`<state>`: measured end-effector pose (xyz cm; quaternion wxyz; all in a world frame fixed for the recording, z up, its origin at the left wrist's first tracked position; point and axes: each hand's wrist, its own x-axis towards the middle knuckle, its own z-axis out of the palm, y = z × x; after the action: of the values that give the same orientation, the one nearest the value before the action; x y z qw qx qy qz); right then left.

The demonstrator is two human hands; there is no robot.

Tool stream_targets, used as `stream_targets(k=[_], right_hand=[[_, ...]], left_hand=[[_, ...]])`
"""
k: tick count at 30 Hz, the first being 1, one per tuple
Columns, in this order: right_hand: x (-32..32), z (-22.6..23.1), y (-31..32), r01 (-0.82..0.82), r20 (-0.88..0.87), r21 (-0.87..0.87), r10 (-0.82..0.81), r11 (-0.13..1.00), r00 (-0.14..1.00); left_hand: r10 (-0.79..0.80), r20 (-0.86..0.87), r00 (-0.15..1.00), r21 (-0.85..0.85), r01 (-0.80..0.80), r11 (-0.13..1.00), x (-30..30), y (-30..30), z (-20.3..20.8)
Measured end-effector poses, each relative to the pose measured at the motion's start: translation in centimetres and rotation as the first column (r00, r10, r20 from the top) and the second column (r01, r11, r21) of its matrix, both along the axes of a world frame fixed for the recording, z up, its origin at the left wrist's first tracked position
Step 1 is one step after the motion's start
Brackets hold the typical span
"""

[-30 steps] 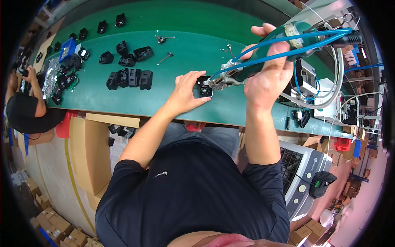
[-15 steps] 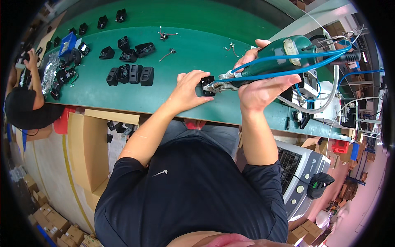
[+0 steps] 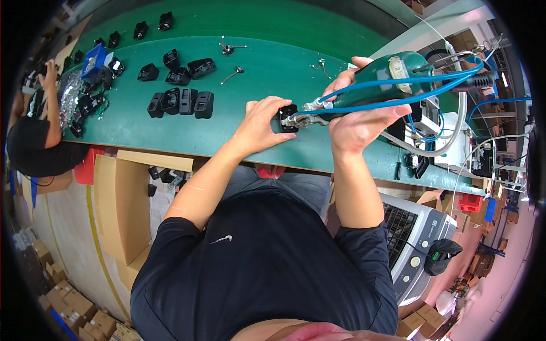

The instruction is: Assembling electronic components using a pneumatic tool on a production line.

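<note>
My left hand (image 3: 263, 126) is closed round a small black plastic housing (image 3: 289, 126), thumb at its near side and fingers at its far side, pressing it to the green bench top. A green power screwdriver (image 3: 364, 80) with blue air tubes (image 3: 398, 102) along it lies in my right hand (image 3: 354, 129). My right fingers curl round its far side, while the thumb sticks out to the right. The screwdriver's metal nose (image 3: 307, 119) reaches into the open housing. What lies under the nose is hidden.
Several black housings (image 3: 186, 102) stand on the green bench (image 3: 244, 59) at left. Small wired parts (image 3: 227, 48) lie farther back. At far left a person (image 3: 35, 142) works beside a blue bin (image 3: 94, 61). Below the bench are an open carton (image 3: 122, 210) and a grey air cooler (image 3: 418, 250).
The screwdriver's rear end has tilted slightly left and nearer, its nose still in the housing. My hands stay almost in place. The co-worker's hand at far left has moved away from their body.
</note>
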<state>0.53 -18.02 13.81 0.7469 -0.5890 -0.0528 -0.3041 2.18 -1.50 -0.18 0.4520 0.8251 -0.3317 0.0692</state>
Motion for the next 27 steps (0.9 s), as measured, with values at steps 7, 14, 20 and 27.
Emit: stream_targets(k=[7,14,20,27], right_hand=[[-0.1,-0.4,0.0,-0.032,-0.006,0.075,0.033,0.997,0.999],[0.4,0.9,0.3,-0.014,-0.023,-0.008,0.014,1.000,1.000],[0.0,6.3,-1.3,-0.061,0.025,-0.036,0.062,0.997,0.998],[0.7,2.3,0.3,-0.049,-0.023,-0.046,0.048,0.998,0.999]], left_hand=[[-0.011,-0.051,0.999,-0.004,0.011,1.000,0.0,0.1,0.4],[-0.009,-0.023,1.000,0.011,0.009,1.000,0.2,0.1,-0.1],[-0.011,-0.039,0.999,0.006,0.011,1.000,0.1,0.1,0.1],[-0.016,-0.039,0.999,0.012,0.016,1.000,-0.1,0.1,0.3]])
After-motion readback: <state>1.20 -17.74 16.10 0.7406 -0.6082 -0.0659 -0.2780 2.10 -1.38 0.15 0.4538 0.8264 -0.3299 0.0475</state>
